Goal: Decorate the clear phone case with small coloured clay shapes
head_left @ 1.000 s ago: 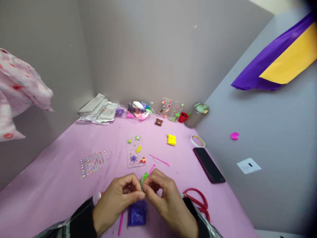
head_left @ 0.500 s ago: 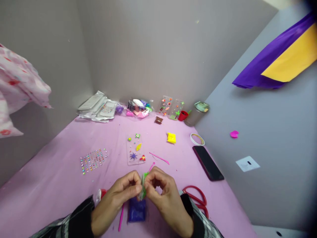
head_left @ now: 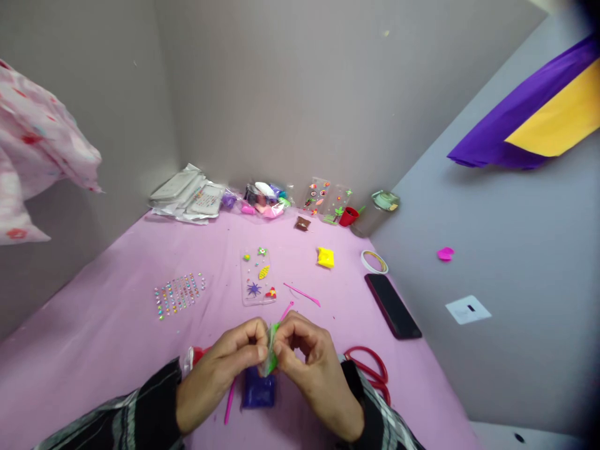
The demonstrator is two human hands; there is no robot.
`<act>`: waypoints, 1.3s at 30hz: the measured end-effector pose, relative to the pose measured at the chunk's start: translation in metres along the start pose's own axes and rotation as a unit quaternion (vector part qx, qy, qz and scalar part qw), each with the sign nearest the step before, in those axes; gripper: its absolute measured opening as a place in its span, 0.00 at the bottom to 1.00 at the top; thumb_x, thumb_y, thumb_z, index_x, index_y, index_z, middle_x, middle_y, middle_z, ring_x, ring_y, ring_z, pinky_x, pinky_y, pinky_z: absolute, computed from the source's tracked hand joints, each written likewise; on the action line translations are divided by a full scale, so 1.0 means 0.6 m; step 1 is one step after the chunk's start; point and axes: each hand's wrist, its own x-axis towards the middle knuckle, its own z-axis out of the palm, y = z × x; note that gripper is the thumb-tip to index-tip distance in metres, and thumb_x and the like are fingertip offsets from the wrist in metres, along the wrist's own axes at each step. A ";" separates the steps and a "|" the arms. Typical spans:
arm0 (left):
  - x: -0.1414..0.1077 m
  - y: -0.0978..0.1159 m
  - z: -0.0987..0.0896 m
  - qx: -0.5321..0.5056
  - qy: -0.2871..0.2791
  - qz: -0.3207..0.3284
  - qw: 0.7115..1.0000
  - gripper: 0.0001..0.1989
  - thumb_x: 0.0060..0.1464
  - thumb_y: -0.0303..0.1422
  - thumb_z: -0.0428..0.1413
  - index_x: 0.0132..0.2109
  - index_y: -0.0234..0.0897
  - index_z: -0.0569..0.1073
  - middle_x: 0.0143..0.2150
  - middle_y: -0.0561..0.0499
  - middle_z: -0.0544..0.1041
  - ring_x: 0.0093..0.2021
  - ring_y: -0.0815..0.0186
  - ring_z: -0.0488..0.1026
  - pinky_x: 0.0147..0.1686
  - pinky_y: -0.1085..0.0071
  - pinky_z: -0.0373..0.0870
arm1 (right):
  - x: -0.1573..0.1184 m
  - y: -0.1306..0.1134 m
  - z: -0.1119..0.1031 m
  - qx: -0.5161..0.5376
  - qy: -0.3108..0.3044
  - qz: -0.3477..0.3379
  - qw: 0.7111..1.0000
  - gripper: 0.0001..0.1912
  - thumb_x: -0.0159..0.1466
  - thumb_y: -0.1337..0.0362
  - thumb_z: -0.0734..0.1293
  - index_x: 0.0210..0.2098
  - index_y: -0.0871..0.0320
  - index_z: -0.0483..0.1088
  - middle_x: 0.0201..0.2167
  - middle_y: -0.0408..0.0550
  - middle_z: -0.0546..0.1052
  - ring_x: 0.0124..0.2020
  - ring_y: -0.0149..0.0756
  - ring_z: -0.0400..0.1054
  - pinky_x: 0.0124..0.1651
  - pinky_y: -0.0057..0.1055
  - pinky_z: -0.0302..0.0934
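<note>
Jutting from behind the left hand (head_left: 225,372) is a half-hidden red-and-clear plastic item (head_left: 198,355); that and the right hand (head_left: 319,372) pinch a small green clear-plastic packet (head_left: 271,361) over a flat dark-blue packet (head_left: 259,392); rightward, red-handled scissors (head_left: 384,362) lie partly covered.

I take this for a craft corner, though whether it sits in a home I can't tell. Around the left hand (head_left: 229,365) and right hand (head_left: 312,369) I see a pink-covered table (head_left: 107,331) between plain grey walls (head_left: 281,94). Beyond the left hand lie rows of coloured gems (head_left: 180,295); ahead, between the two, a decorated clear case (head_left: 259,278) — and farther back, bagged coloured lumps (head_left: 267,201). Red-handled scissors (head_left: 383,369) lie beside the right wrist.
</note>
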 end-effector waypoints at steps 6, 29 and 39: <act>-0.010 -0.009 0.004 0.148 0.074 0.068 0.984 0.15 0.63 0.42 0.52 0.31 0.40 0.62 0.29 0.56 0.62 0.31 0.66 0.60 0.32 0.70 0.58 | -0.002 -0.003 -0.007 -0.057 -0.031 -0.019 0.998 0.12 0.66 0.61 0.67 0.27 0.57 0.70 0.26 0.41 0.69 0.29 0.31 0.62 0.34 0.29 0.57; -0.018 0.004 -0.003 0.107 0.009 0.088 0.990 0.17 0.66 0.45 0.51 0.32 0.40 0.61 0.30 0.55 0.62 0.31 0.66 0.60 0.33 0.71 0.61 | -0.002 -0.007 -0.005 0.032 -0.052 -0.022 0.998 0.15 0.60 0.61 0.69 0.20 0.56 0.64 0.21 0.39 0.64 0.25 0.29 0.56 0.28 0.27 0.53; -0.011 0.001 0.004 0.319 0.169 0.247 0.899 0.08 0.60 0.22 0.53 0.35 0.41 0.68 0.32 0.54 0.70 0.33 0.67 0.70 0.35 0.72 0.68 | -0.003 0.005 0.001 -0.092 0.010 -0.083 0.992 0.10 0.61 0.72 0.64 0.24 0.56 0.63 0.24 0.39 0.65 0.27 0.29 0.60 0.31 0.27 0.53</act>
